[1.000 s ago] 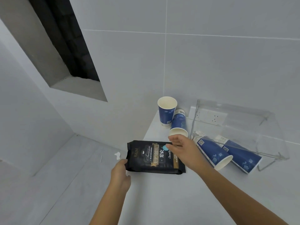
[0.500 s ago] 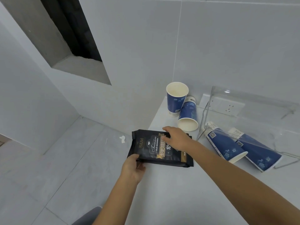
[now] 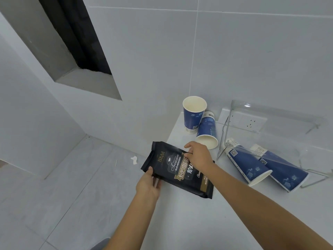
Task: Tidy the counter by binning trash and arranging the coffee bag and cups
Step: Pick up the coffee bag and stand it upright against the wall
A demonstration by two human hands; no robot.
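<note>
A black coffee bag (image 3: pixel 173 166) with gold print is at the counter's left edge, its left end tilted up past the edge. My left hand (image 3: pixel 148 184) grips the bag's lower left corner. My right hand (image 3: pixel 199 156) holds its upper edge, fingers over the top. A blue paper cup (image 3: pixel 193 114) stands upright by the wall. A second blue cup (image 3: pixel 207 130) leans on it, lying with its mouth toward me. Two more blue cups (image 3: pixel 246 164) (image 3: pixel 282 170) lie on their sides to the right.
A clear acrylic stand (image 3: pixel 270 123) sits over the two lying cups, in front of a wall socket (image 3: pixel 250 121). The white counter (image 3: pixel 189 222) ends at its left edge, with grey floor below. A scrap of white paper (image 3: pixel 134 159) lies on the floor.
The bag's left end has lifted and turned off the counter edge. My left hand has closed on its corner; my right hand has shifted onto its top edge. The camera has tilted down.
</note>
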